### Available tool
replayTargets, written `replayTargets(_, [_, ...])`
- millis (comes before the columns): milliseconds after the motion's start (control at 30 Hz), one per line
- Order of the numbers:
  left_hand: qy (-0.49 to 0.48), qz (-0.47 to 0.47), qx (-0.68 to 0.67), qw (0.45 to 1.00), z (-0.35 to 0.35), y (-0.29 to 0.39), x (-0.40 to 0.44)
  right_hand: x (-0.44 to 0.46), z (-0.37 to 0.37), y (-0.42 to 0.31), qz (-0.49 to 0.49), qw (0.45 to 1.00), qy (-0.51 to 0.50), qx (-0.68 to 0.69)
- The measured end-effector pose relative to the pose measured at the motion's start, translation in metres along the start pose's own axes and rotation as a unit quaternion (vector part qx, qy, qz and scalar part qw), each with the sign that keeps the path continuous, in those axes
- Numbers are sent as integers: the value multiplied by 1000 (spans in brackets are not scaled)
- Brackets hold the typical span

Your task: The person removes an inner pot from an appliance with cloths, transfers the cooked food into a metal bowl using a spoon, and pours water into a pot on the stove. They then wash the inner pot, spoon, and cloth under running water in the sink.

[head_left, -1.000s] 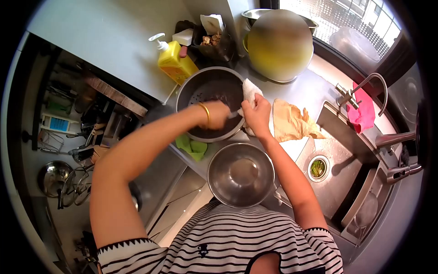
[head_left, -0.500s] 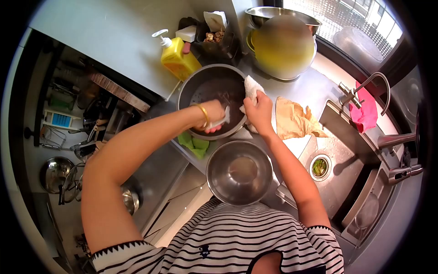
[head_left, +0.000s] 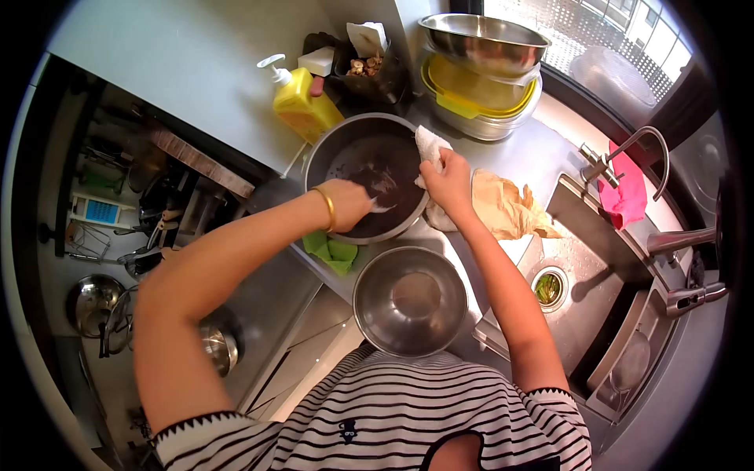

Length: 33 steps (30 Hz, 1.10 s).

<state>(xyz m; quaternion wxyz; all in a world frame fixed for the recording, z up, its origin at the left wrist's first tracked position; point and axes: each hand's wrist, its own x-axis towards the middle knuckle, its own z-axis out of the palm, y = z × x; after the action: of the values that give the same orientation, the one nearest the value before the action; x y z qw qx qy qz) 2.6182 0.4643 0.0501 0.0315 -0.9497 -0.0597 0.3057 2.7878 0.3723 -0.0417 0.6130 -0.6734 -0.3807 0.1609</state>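
A deep grey metal pot [head_left: 360, 125] stands on the counter with a wet-looking inside and pale streaks on its bottom. Over the near part of the pot, my left hand [head_left: 350, 204] is closed round a small white tool [head_left: 383, 208]; only its tip shows. My right hand [head_left: 448, 179] grips a white cloth [head_left: 430, 151] against the pot's right rim. Just below the pot is a steel mixing bowl [head_left: 410, 301], close to my body. A green cloth [head_left: 333, 251] lies under my left wrist, beside the pot.
Right of my right arm are crumpled brown paper [head_left: 506, 206] and a sink [head_left: 581, 243] with green scraps in its drain. Behind the pot stand a yellow pump bottle [head_left: 308, 106] and stacked bowls [head_left: 483, 43]. An open drawer [head_left: 200, 165] of utensils is at left.
My left hand has shifted left inside the pot and turned, so less of the white tool shows. My right hand still holds the cloth at the rim.
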Motion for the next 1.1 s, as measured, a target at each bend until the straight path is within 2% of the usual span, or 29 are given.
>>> replayTargets(33, [0,-1,-1,1000,-8,-3,-9,1,0,-1,-1,1000,-1,0])
replayTargets(100, [-105,-9,102,989,-35,-14,-24,5,-3,-3,-4,999,-18,-50])
replayTargets(167, [-48,-96,101,989,-57,-30,-24,8,-3,4,8,999,-40,-24])
replayTargets(200, [3,-95,126,987,-57,-42,-22,8,-4,4,22,998,-59,0])
replayTargets(300, [31,-78,178,980,-48,-60,-15,8,-9,-5,33,997,-73,18])
replayTargets(367, [126,26,259,957,-38,-66,-11,10,-5,4,28,997,-68,28])
replayTargets(467, [96,19,266,959,-30,-73,1,6,0,11,29,997,-56,35])
replayTargets(500, [55,21,223,973,-26,-72,3,5,0,9,32,998,-45,32])
replayTargets(533, [56,22,222,973,-22,-70,2,1,-1,6,32,998,-45,31])
replayTargets(600, [-30,-45,102,993,-15,-61,1,-9,-2,-10,18,1000,16,-19])
replayTargets(667, [-74,-40,-64,994,-3,-56,-7,-16,1,-6,28,999,26,-14])
replayTargets(733, [-58,-88,-239,965,15,-42,-9,-22,3,-7,32,998,50,-8])
replayTargets(800, [-20,-121,-344,931,27,-27,-3,-24,3,-9,33,998,51,-13])
replayTargets(833, [32,-162,-367,915,30,-19,3,-25,4,-7,23,999,44,19])
replayTargets(867, [33,-161,-368,915,31,-12,9,-27,5,-5,14,998,36,49])
replayTargets(933, [103,-273,-378,879,28,-6,21,-22,1,3,-12,1000,14,25])
replayTargets(967, [141,-280,-368,875,30,-3,21,-20,-1,7,-31,999,-9,4])
replayTargets(1100, [177,-247,-374,876,34,-6,18,-15,-4,16,-49,998,-29,-14])
